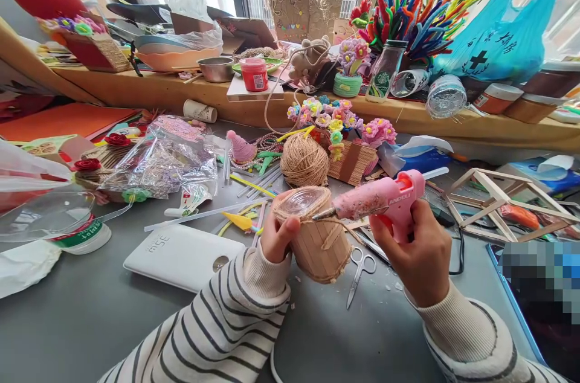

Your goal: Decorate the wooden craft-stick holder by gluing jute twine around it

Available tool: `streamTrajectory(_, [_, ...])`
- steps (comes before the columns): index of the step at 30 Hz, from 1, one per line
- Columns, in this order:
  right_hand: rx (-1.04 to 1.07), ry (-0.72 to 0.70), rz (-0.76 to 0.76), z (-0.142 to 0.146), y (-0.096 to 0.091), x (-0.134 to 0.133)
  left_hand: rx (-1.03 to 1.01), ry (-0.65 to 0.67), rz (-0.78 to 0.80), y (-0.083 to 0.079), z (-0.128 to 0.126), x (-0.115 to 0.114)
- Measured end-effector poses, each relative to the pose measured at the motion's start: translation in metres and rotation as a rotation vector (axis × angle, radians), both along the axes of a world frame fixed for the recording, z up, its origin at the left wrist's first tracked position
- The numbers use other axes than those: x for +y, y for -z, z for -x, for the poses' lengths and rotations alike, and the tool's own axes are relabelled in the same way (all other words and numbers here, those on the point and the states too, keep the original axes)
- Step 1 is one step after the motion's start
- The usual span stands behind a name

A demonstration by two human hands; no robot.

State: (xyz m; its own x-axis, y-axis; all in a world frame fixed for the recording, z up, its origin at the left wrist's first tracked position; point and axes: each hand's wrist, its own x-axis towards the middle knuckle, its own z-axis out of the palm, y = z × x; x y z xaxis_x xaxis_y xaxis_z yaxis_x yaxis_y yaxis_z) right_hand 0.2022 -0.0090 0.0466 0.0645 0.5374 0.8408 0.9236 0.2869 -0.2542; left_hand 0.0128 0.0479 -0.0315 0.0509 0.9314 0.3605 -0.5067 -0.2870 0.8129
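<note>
My left hand [277,232] is closed around a small round container [319,247] covered in flat wooden sticks, tilted above the grey table. Twine runs round its rim, and clear plastic shows at its top. In my right hand [419,253] is a pink hot glue gun [376,199], gripped by its handle. The nozzle points left and meets or nearly meets the container just below the rim. A pair of small scissors [361,274] lies on the table between the container and my right hand. Behind the container sits a ball of twine [304,160].
A white power bank [183,256] lies to the left, near a plastic bottle [86,232]. A wooden stick frame [512,205] stands at the right. Bundled craft sticks [351,162] and crocheted flowers [378,132] lie behind. Jars and pipe cleaners crowd the shelf [181,90].
</note>
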Motion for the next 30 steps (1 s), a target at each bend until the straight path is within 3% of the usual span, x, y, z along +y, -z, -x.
streamTrajectory(7, [-0.013,0.01,-0.047,0.002,0.003,-0.001,-0.003,0.009,0.093,-0.014,0.001,-0.011])
streamTrajectory(17, [-0.074,0.024,-0.102,0.001,0.005,-0.001,-0.06,0.055,0.077,-0.039,-0.007,-0.018])
streamTrajectory(26, [-0.099,0.054,-0.139,0.001,0.009,0.0,-0.054,0.013,0.154,-0.027,-0.005,-0.017])
streamTrajectory(30, [-0.095,0.077,-0.143,0.003,0.012,0.0,-0.076,0.007,0.154,-0.03,-0.007,-0.018])
